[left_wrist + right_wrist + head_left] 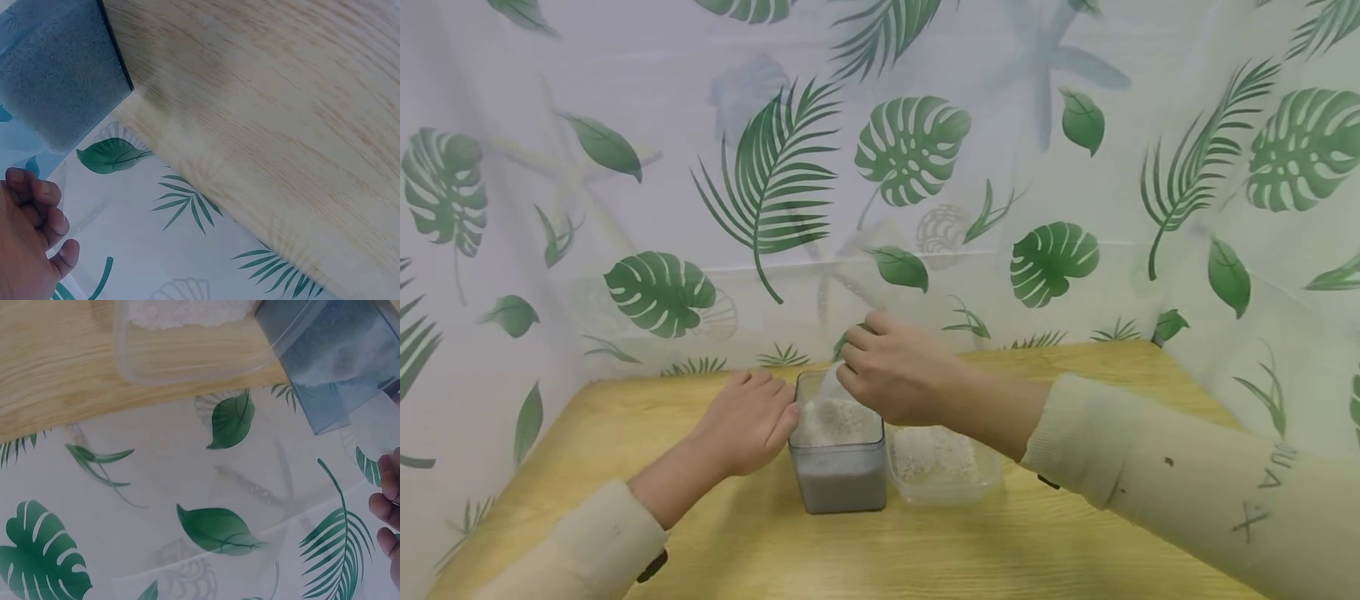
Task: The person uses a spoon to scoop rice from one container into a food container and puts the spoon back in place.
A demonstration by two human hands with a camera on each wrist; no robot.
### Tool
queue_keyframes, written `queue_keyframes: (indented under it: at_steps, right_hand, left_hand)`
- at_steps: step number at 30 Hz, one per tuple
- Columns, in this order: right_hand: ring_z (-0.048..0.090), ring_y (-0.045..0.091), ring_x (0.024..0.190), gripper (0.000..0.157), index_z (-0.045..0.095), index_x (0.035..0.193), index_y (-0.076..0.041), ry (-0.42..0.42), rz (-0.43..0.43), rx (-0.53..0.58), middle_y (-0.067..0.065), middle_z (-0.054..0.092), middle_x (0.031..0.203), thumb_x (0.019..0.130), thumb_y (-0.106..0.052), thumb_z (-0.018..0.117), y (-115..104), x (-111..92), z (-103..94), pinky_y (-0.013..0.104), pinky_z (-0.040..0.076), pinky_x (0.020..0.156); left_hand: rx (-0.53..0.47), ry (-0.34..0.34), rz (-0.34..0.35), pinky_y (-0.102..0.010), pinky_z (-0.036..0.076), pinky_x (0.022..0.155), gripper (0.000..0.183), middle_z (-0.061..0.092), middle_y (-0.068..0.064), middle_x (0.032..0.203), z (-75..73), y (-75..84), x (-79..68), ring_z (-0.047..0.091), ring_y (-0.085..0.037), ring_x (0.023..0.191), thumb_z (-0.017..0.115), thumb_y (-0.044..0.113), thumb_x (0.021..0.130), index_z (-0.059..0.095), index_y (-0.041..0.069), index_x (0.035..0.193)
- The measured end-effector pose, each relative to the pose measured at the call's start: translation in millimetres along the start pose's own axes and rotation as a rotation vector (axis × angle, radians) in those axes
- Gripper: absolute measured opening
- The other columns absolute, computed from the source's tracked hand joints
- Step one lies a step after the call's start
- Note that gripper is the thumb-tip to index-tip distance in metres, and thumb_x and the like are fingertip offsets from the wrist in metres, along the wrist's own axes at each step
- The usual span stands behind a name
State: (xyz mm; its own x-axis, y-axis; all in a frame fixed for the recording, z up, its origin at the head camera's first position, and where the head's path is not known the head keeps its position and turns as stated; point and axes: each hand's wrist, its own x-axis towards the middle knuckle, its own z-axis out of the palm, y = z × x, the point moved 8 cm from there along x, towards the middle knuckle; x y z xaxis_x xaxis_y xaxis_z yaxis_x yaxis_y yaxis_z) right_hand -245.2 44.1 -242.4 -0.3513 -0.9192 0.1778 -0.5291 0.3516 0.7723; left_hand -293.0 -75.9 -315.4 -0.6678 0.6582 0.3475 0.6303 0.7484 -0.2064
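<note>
Holding whitish scoop (830, 385) in rice bin (842, 493), right sleeve (1187, 492) lettered "X".

From where I stand, the right hand (895, 375) hides the end of the pale translucent piece (831, 387) it grips, and the lower end blurs into the white grains (842, 422). Right of that grip, the forearm covers part of the shallow tub's (947, 493) far edge; a dark thing (1048, 481) beneath the sleeve (1093, 442) shows too little to name. Both wrist views cut the gripping hand and the left hand (28, 237) off at the edge.
</note>
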Motion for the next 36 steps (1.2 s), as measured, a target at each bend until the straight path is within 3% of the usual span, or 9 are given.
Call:
queue_keyframes:
  at_steps: [6, 17, 30, 36]
  right_hand:
    - [0.057, 0.02, 0.084, 0.021, 0.059, 0.077, -0.017, -0.02, 0.028, 0.027, -0.001, 0.06, 0.08, 0.095, -0.022, 0.05, -10.8, 6.6, 8.8, 0.036, 0.038, 0.085]
    - [0.058, 0.021, 0.098, 0.015, 0.061, 0.093, -0.015, -0.15, 0.011, 0.173, 0.0, 0.064, 0.096, 0.098, -0.021, 0.048, -15.0, 3.5, 18.2, 0.037, 0.038, 0.095]
    - [0.053, 0.019, 0.082, 0.014, 0.053, 0.083, -0.015, -0.192, 0.033, 0.259, -0.002, 0.056, 0.08, 0.095, -0.02, 0.047, -15.7, -4.1, 21.2, 0.035, 0.038, 0.083]
    - [0.051, 0.017, 0.07, 0.021, 0.047, 0.076, -0.016, -0.188, 0.037, 0.274, -0.003, 0.051, 0.068, 0.096, -0.024, 0.047, -16.5, -5.6, 21.1, 0.033, 0.038, 0.072]
  left_hand:
    - [0.008, -0.016, -0.004, -0.038, 0.035, 0.076, 0.03, 0.043, 0.002, 0.071, 0.8, -1.4, 0.0, 0.047, -0.023, 0.08, 0.035, 0.027, 0.1, 0.043, 0.016, 0.074]
    - [0.008, -0.017, -0.004, -0.04, 0.037, 0.078, 0.028, 0.048, 0.0, 0.074, -1.3, -0.8, 0.1, 0.05, -0.025, 0.084, 0.038, 0.026, 0.1, 0.047, 0.016, 0.076]
    - [0.0, -0.04, -0.01, -0.042, 0.039, 0.081, 0.029, 0.056, -0.002, 0.081, -0.8, 0.4, 1.2, 0.054, -0.026, 0.09, 0.036, 0.028, 0.1, 0.054, 0.013, 0.083]
    - [-0.007, -0.036, -0.015, -0.043, 0.039, 0.082, 0.03, 0.059, -0.003, 0.084, 0.7, -0.5, 0.1, 0.055, -0.027, 0.091, 0.035, 0.028, 0.1, 0.055, 0.013, 0.084]
